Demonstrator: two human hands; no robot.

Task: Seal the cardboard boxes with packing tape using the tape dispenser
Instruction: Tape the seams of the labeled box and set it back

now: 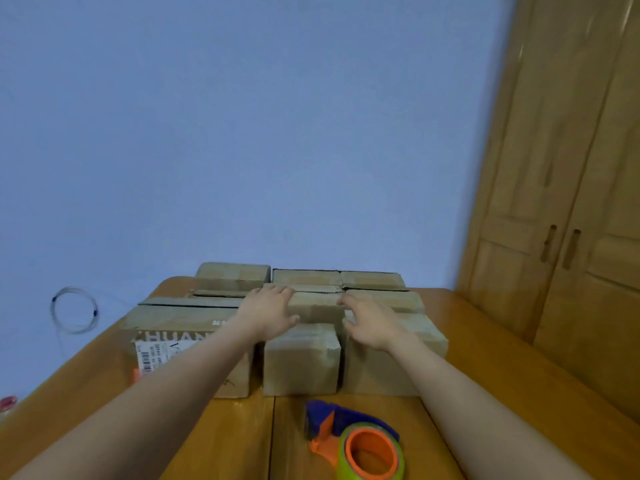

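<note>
Both hands reach forward with arms nearly straight, to either side of a middle cardboard box (317, 308) in the second row. The left hand (268, 311) lies palm down, fingers spread and nearly straight, on that box's left top edge, thumb pointing toward the box. The right hand (369, 323) is spread wide too, fingers loose, at the box's right side; whether it touches the cardboard cannot be told. Neither hand holds anything.

Just in front of that box stands a smaller front box (301, 360), between a large printed box (162, 327) with a white shipping label on the left and a plain right box (391, 365). The left forearm crosses over the printed box and hides part of its lettering. More cardboard boxes (306, 278) fill the rows behind, packed closely together.

The tape dispenser (349, 434), blue and orange with a roll of tape, lies on the wooden bench (485, 341) near the front boxes, between the two forearms, untouched.

A coil of thin cable (74, 310) hangs on the blue wall (242, 133) at left. A wooden wardrobe (571, 202) stands at right.
</note>
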